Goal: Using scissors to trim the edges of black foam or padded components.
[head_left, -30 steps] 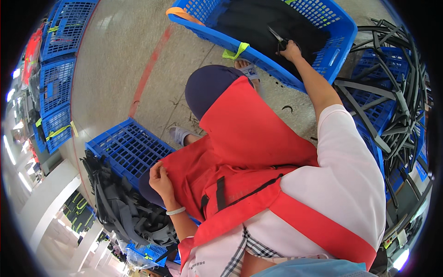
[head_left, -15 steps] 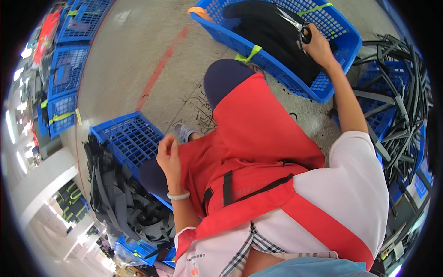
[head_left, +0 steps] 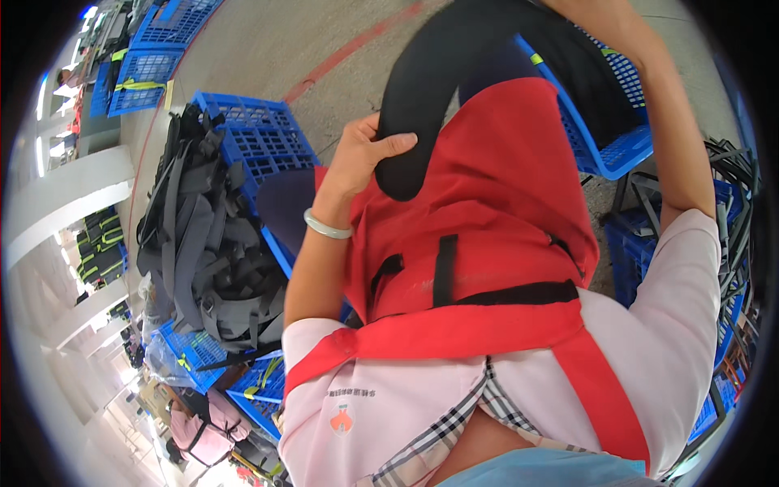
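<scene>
A long, curved black padded strap [head_left: 422, 81] hangs over my lap, its rounded end toward me. My left hand [head_left: 365, 150] is closed on that strap near the rounded end, thumb on top and fingers behind it. My right hand [head_left: 604, 24] is at the upper edge, by the strap's far part; its fingers run out of the picture, so I cannot see what they hold. More black material [head_left: 604, 97] lies in the blue basket [head_left: 596, 154] at the far right. A red apron [head_left: 503, 187] covers my lap beneath the strap.
Left of my leg, a blue crate [head_left: 264, 134] stands beside a heap of grey and black straps [head_left: 199, 235]. Thin dark strips [head_left: 734, 195] are piled on blue baskets at the right. More crates [head_left: 146, 77] stand far left, and another person [head_left: 215, 426] sits at the lower left.
My left hand, empty before, has taken hold of the black strap, which is now out over my lap. My right hand is now at the upper edge; the scissors it held are out of sight.
</scene>
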A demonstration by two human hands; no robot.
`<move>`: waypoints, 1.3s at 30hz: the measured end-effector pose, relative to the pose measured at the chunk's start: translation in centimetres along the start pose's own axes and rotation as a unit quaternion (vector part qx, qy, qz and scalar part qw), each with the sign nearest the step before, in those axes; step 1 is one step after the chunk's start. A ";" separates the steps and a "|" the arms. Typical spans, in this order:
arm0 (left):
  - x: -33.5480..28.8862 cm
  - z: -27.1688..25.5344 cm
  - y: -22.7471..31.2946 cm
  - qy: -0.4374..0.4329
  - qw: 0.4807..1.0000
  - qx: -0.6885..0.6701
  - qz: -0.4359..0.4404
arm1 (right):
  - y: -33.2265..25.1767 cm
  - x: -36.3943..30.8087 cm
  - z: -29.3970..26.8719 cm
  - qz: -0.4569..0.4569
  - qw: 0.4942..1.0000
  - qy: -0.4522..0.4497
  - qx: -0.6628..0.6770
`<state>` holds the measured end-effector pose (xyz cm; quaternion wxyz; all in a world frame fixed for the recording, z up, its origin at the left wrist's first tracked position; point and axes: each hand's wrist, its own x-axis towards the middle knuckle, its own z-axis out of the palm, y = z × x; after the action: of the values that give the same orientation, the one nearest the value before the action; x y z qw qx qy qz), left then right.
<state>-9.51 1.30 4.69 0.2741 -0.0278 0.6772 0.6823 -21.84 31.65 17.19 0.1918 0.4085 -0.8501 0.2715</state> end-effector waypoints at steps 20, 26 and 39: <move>-6.4 -2.2 -3.2 0.123 0.907 -0.362 0.177 | -12.8 -9.0 11.8 0.296 0.820 -0.305 0.384; -6.5 -2.1 -3.5 0.121 0.917 -0.339 0.174 | -12.9 -8.7 11.3 0.301 0.812 -0.343 0.363; -7.1 -1.3 -3.1 0.136 0.914 -0.333 0.187 | -12.8 -8.9 11.5 0.272 0.839 -0.335 0.330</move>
<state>-2.62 -2.57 4.69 0.0220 -0.0827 0.4348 0.8965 -7.54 23.18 7.25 -0.3328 0.2664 -0.7992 0.4237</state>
